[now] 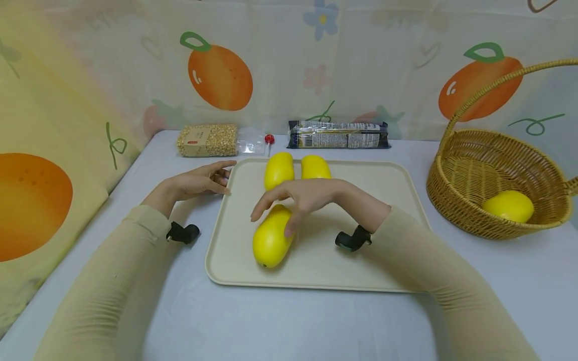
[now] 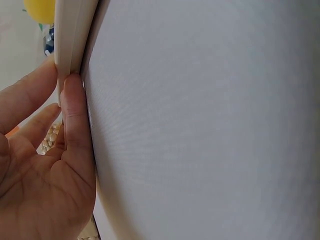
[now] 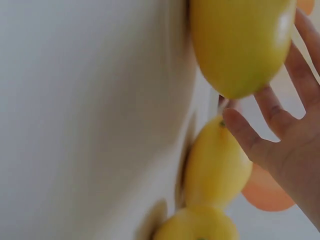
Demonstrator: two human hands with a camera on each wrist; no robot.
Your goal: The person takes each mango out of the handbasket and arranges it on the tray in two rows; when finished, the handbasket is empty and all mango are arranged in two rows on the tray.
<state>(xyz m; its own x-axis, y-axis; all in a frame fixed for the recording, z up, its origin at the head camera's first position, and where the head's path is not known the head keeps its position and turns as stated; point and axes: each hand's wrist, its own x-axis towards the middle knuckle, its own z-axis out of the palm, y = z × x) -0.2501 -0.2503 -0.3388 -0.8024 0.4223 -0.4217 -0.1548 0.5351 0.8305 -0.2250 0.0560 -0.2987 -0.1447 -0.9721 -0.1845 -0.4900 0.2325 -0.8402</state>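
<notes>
My right hand (image 1: 311, 195) arches over a yellow mango (image 1: 271, 245) on the cream tray (image 1: 361, 260), its fingers spread loosely about the fruit. In the right wrist view the digit nearest the camera stands apart from that mango (image 3: 240, 45); contact of the far fingertips is unclear. Two more mangoes, one on the left (image 1: 279, 168) and one on the right (image 1: 316, 167), lie toward the tray's back, partly behind the hand. At the tray's left edge, my left hand (image 1: 198, 180) pinches the rim (image 2: 72, 42) between thumb and finger.
To the right stands a wicker basket (image 1: 451, 195) with a tall handle and one mango (image 1: 508, 206) inside. Behind the tray lie a bag of pale grains (image 1: 207, 140), a red lollipop (image 1: 269, 139) and a dark long packet (image 1: 338, 135). A fruit-print cloth (image 1: 370, 55) hangs behind.
</notes>
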